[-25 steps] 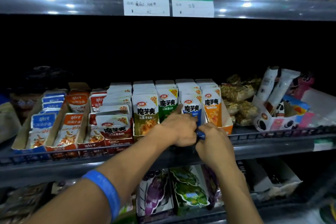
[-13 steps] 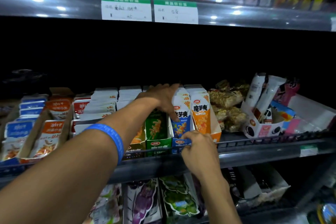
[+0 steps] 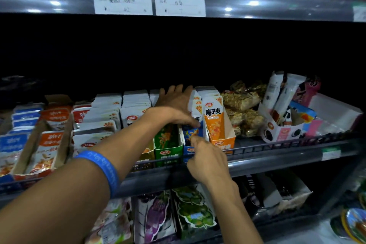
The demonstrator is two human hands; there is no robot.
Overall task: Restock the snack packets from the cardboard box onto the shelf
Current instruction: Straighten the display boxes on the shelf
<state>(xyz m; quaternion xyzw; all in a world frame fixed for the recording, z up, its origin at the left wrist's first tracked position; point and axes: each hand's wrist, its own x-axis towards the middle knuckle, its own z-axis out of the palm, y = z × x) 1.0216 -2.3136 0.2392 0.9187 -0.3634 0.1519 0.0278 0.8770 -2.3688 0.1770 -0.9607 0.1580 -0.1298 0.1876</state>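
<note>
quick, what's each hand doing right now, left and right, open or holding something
Left hand: open, fingers spread flat across the tops of the blue packets on the shelf.
Right hand: fingers loosely curled at the front of the blue display box; grip cannot be told.

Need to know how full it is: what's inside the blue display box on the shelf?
The blue display box holds a row of upright blue-and-white packets. The left hand lies over them, the right hand covers the front, so no count.

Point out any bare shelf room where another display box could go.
One bare strip of dark shelf floor shows between the orange display box and the white cookie carton, in front of the clear-wrapped nut bars. Left of it, boxes stand side by side under the left hand and right hand.
</note>
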